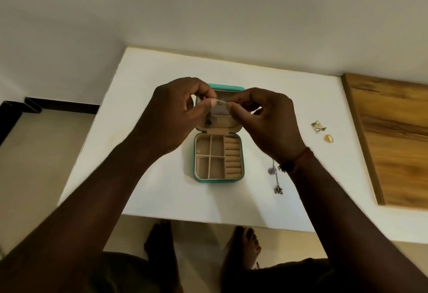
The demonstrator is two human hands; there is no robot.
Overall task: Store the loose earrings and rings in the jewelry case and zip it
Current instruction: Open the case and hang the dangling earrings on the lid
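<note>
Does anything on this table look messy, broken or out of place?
Nothing looks broken or spilled. The only untidiness: a gold ring, a small gold cluster and two dangly earrings lie scattered on the white table right of the open jewelry case, not yet stored.

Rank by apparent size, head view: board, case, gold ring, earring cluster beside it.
1. Board, though cropped by the frame.
2. Case.
3. Earring cluster and gold ring: too alike to rank.

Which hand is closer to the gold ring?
Right. The right hand is just left of the gold ring in view, over the case's right edge; the left hand is farther, over its left edge. Both pinch an earring.
</note>
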